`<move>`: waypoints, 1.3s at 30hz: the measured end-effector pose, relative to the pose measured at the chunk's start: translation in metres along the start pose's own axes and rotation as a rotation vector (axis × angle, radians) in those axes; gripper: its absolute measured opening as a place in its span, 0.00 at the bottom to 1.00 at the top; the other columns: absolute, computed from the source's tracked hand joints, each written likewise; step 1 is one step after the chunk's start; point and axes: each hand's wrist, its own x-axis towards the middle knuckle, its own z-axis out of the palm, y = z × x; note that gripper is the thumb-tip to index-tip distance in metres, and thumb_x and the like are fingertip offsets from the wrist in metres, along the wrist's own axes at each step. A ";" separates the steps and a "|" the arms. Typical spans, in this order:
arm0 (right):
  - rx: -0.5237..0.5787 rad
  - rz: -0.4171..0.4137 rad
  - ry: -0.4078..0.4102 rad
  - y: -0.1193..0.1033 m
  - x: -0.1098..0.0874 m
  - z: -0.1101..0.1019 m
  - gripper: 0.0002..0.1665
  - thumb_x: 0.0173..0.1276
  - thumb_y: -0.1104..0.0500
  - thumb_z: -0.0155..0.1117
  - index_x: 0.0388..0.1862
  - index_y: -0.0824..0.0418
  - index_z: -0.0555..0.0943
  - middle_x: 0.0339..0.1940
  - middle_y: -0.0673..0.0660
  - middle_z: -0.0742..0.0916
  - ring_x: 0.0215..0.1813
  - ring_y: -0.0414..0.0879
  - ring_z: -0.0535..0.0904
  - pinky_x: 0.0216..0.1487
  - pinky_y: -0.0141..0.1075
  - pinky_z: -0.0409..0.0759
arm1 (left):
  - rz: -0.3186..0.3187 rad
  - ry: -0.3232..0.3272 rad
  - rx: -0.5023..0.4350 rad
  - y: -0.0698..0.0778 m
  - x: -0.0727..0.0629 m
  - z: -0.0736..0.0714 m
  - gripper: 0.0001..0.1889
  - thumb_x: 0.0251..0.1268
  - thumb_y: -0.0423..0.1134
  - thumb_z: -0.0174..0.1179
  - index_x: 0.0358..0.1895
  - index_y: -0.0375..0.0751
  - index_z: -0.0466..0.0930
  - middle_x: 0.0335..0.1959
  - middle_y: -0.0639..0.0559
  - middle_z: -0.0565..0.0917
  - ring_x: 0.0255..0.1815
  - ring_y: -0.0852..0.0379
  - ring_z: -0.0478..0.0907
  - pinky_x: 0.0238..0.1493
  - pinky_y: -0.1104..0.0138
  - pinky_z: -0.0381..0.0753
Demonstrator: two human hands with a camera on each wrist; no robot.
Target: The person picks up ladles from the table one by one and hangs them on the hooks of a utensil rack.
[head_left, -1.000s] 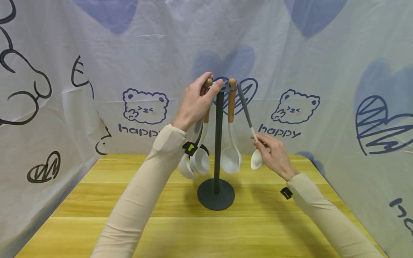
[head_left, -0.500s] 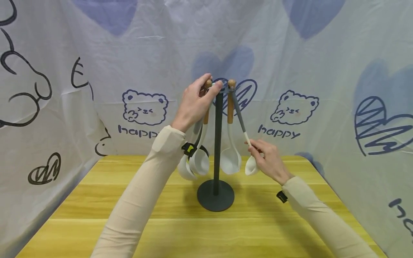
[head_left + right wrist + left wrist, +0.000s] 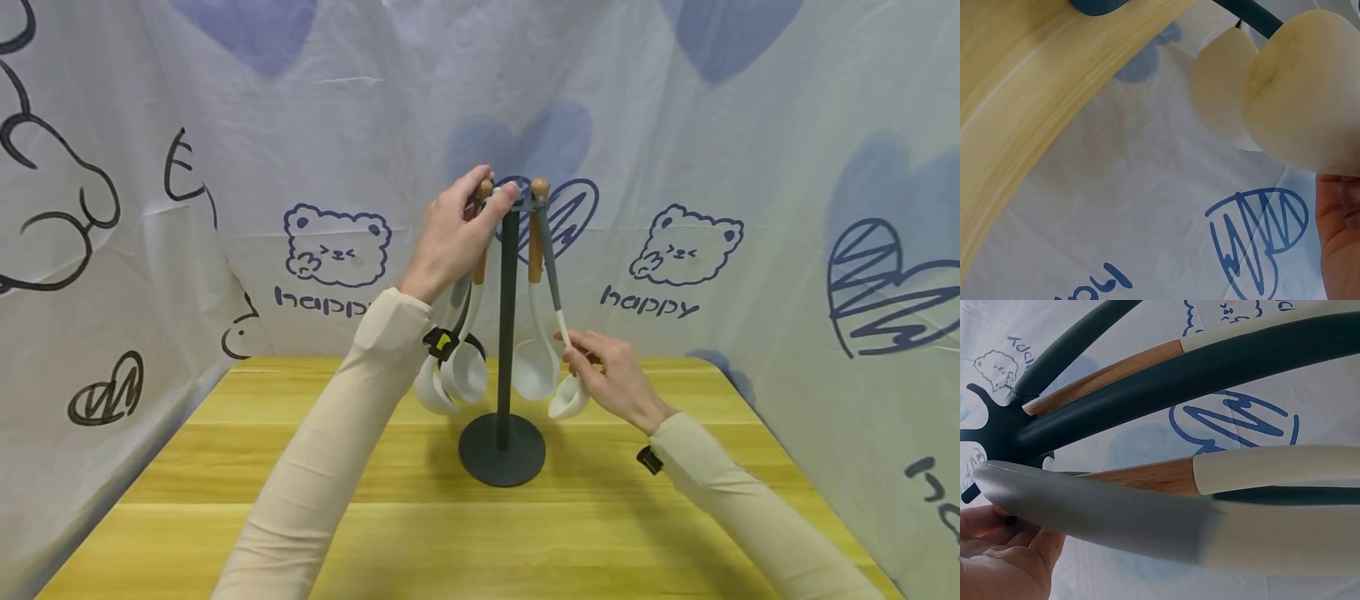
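A dark utensil stand (image 3: 507, 333) stands upright on the table. At its top, my left hand (image 3: 450, 242) holds the hooked hub (image 3: 1004, 434), thumb over it and fingers by a wooden handle tip. My right hand (image 3: 617, 377) pinches the white neck of a small ladle (image 3: 567, 400) with a grey handle (image 3: 552, 267). That handle's upper end is at the hub's right side. Beside it hangs a white ladle (image 3: 535, 371) with a wooden handle. In the right wrist view the held ladle's bowl (image 3: 1310, 94) overlaps another white bowl (image 3: 1222, 87).
More white-headed utensils (image 3: 465, 373) hang on the stand's left side, partly behind my left wrist. The round base (image 3: 502, 467) rests on the wooden table (image 3: 375, 542). A white printed cloth (image 3: 450, 75) surrounds the table's back and sides.
My right hand has moved left and slightly down with the small ladle, whose handle now hangs nearer vertical, close to the wooden-handled ladle. The left hand has stayed at the hub.
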 end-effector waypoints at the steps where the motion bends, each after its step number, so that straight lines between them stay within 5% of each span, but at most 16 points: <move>1: 0.010 0.005 -0.004 0.000 0.000 0.001 0.14 0.70 0.67 0.60 0.53 0.67 0.83 0.35 0.58 0.87 0.31 0.44 0.83 0.33 0.31 0.83 | -0.007 -0.002 -0.001 0.000 0.000 0.000 0.24 0.72 0.60 0.50 0.56 0.44 0.72 0.31 0.51 0.66 0.28 0.55 0.62 0.34 0.69 0.61; 6: 0.054 0.032 -0.007 0.000 0.002 0.005 0.15 0.69 0.66 0.63 0.54 0.67 0.83 0.37 0.59 0.89 0.33 0.47 0.86 0.35 0.35 0.85 | -0.047 -0.013 0.005 -0.001 -0.002 -0.001 0.34 0.71 0.61 0.50 0.73 0.46 0.64 0.39 0.52 0.71 0.33 0.58 0.66 0.36 0.69 0.65; 19: 0.081 0.084 0.018 0.002 0.001 0.006 0.14 0.73 0.62 0.59 0.53 0.66 0.84 0.38 0.59 0.90 0.38 0.48 0.88 0.42 0.34 0.86 | -0.066 -0.010 -0.011 -0.002 -0.005 0.000 0.37 0.71 0.62 0.49 0.77 0.48 0.57 0.64 0.49 0.73 0.50 0.58 0.71 0.54 0.63 0.73; 27: 0.110 0.165 0.064 0.003 0.002 0.003 0.17 0.78 0.57 0.53 0.57 0.63 0.82 0.42 0.59 0.90 0.40 0.51 0.87 0.44 0.34 0.84 | -0.047 -0.003 -0.084 -0.007 -0.012 -0.001 0.35 0.73 0.59 0.49 0.77 0.49 0.56 0.72 0.51 0.69 0.72 0.61 0.66 0.69 0.66 0.69; 39: 0.038 0.266 0.171 0.011 -0.004 -0.005 0.23 0.80 0.50 0.48 0.63 0.62 0.77 0.62 0.62 0.82 0.60 0.58 0.80 0.61 0.54 0.76 | -0.011 0.046 0.023 -0.023 -0.033 -0.004 0.37 0.71 0.59 0.50 0.77 0.48 0.54 0.75 0.50 0.64 0.74 0.57 0.62 0.69 0.64 0.67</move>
